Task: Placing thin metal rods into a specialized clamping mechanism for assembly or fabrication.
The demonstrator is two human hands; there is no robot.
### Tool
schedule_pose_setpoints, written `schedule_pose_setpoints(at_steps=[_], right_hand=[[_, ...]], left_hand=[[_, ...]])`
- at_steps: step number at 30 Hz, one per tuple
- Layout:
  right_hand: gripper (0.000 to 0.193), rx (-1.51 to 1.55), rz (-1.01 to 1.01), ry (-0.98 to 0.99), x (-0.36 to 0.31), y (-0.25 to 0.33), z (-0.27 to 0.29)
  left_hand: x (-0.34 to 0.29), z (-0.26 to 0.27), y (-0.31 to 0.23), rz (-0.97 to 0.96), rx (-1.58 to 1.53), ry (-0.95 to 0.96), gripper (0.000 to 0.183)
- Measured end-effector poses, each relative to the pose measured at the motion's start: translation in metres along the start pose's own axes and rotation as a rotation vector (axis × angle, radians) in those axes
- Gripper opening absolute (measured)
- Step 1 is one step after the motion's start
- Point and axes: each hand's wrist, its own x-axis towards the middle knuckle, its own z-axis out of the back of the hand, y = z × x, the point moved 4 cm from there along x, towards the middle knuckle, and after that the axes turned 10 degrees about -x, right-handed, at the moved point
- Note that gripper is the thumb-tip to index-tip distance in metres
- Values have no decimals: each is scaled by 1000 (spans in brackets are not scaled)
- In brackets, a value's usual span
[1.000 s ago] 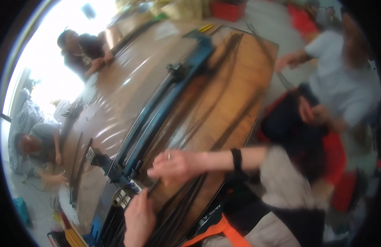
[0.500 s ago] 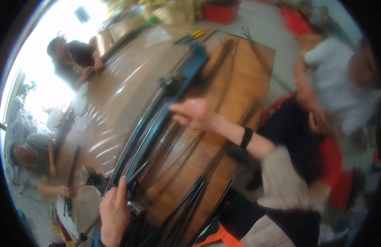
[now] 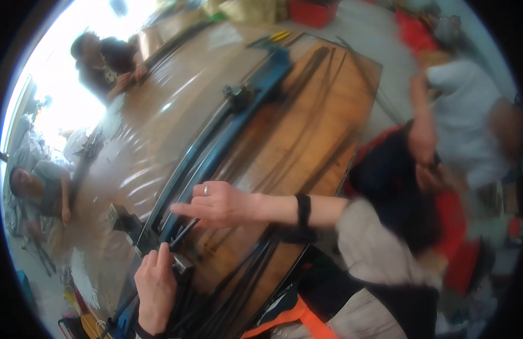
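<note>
A long blue metal rail [image 3: 216,155] with a dark strip [image 3: 192,152] beside it runs diagonally over the table, with a metal clamp block [image 3: 239,97] near its far end. My right hand [image 3: 219,204] is over the near part of the rail, index finger stretched along it and the other fingers curled; what they grip, if anything, is hidden. My left hand [image 3: 156,288] is closed at the rail's near end, beside a small metal block [image 3: 181,263]; its fingertips hide whatever is between them. A short thin rod [image 3: 185,233] shows just below my right hand.
Several dark thin strips [image 3: 247,277] lie on the wooden table [image 3: 329,113] at its near edge. Clear plastic sheeting [image 3: 154,147] covers the left part. Two people [image 3: 106,65] [image 3: 41,183] are at the left side, another person [image 3: 470,118] sits at right. Yellow-handled pliers [image 3: 278,37] lie at the far end.
My right hand has come back along the rail toward me, from its middle to close beside my left hand. My left hand has stayed near the rail's end, its raised finger now bent in.
</note>
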Motion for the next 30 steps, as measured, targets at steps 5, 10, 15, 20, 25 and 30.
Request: schedule_pose_setpoints(at_steps=[5,10,15,20,25,30], right_hand=[[36,88,-225,196,-24,-24,-10],[26,279,-344,157,0,-3,-18],[24,383,-477,234,-5,1,-28],[16,547,-661,321,11,18,-25],[19,321,-361,119,21,34,-36],[17,636,-517,254,5,53,-68]], left_hand=[[-39,25,29,131,114,-131,28],[-67,35,34,166,68,-266,30],[-97,41,42,224,89,-242,30],[-113,52,42,294,-28,-224,27],[-125,48,42,330,-22,-185,28],[-114,32,44,239,-151,-161,31]])
